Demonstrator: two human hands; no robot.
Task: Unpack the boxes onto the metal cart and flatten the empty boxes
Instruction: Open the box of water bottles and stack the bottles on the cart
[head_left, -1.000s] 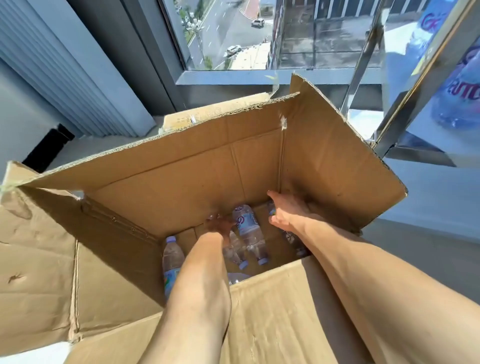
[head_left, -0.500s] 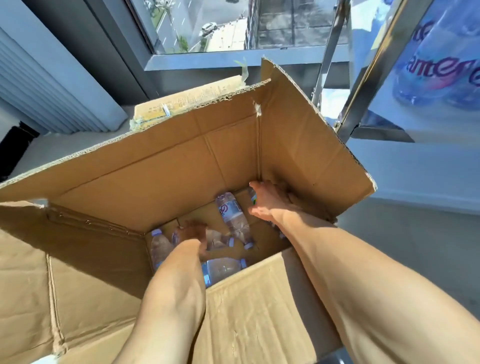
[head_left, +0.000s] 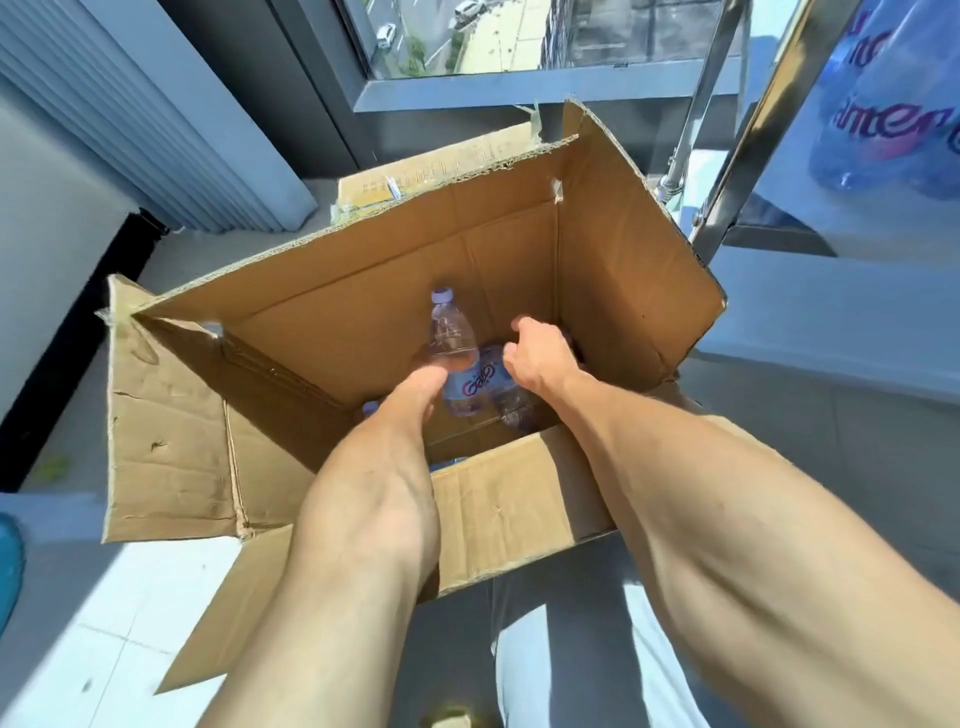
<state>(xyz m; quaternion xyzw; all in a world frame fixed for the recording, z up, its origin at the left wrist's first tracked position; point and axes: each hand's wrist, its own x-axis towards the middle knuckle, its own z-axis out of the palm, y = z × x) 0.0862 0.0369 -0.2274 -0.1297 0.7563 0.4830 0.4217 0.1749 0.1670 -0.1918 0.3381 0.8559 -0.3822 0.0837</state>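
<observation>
Head view, box: we see an open cardboard box (head_left: 613, 291) in the middle of the frame, its flaps spread outward, the left flap (head_left: 166, 431) folded flat toward the lower left.
Head view, left hand: our left hand (head_left: 423, 387) reaches down into the box and grips a clear water bottle (head_left: 451, 340) by its lower body; the bottle stands nearly upright, its pale cap (head_left: 442, 295) pointing to the top of the frame.
Head view, right hand: our right hand (head_left: 537, 353) is just right of that bottle, fingers curled downward inside the box; we cannot tell whether they close on anything, since they are hidden behind the hand.
Head view, other bottles: a labelled bottle (head_left: 480, 387) lies between the two hands, and more clear bottles (head_left: 514, 410) lie on the box floor below the right wrist.
Head view, cart: the metal cart (head_left: 748, 156) rises at the upper right, its shiny frame just beside the box's right wall.
Head view, cart load: wrapped packs of bottles (head_left: 898, 104) with purple lettering sit on it at the far upper right.
Head view, surroundings: a window (head_left: 519, 36) runs along the top edge.
</observation>
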